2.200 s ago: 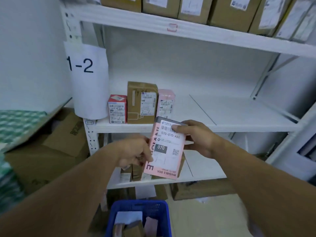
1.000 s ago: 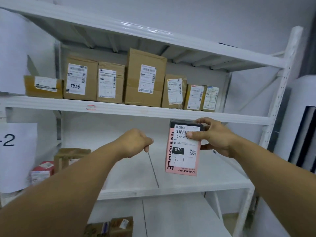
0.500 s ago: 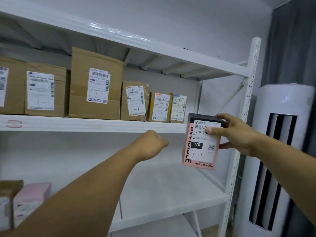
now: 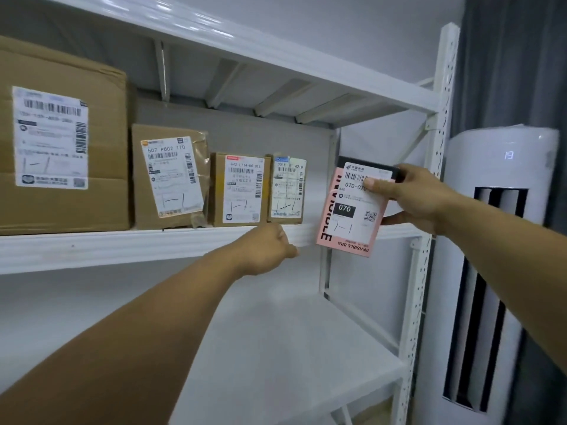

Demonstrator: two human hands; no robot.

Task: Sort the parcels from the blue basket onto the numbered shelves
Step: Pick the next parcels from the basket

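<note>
- A pink parcel [image 4: 352,210], flat and tall, with a white shipping label printed "070" and hand-marked "1-1", is held in the air. It sits in front of the right end of the upper shelf [image 4: 122,246], leaning slightly, with its lower part hanging below the shelf's front edge.
- The right hand [image 4: 411,197] grips it near the top right corner, with the thumb across the label and the fingers behind.
- Risk: the parcel's bottom edge sits lower than the shelf board, so pushing it straight in would likely catch it on the front lip.
- Risk: a grip at 1 corner lets the parcel swing or slip if it bumps anything.
- Risk: the free space lies between the small box [image 4: 287,190], last in a row of 4 brown boxes, and the white upright post [image 4: 441,118]. A careless entry could knock that box back or askew.
- Risk: stood on its narrow end, the thin parcel may topple forward off the shelf.
- The right arm reaches up and inward from the right.
- The left hand [image 4: 267,250] is curled into a loose fist before the shelf edge, just left of the parcel. Nothing is visible in it.
</note>
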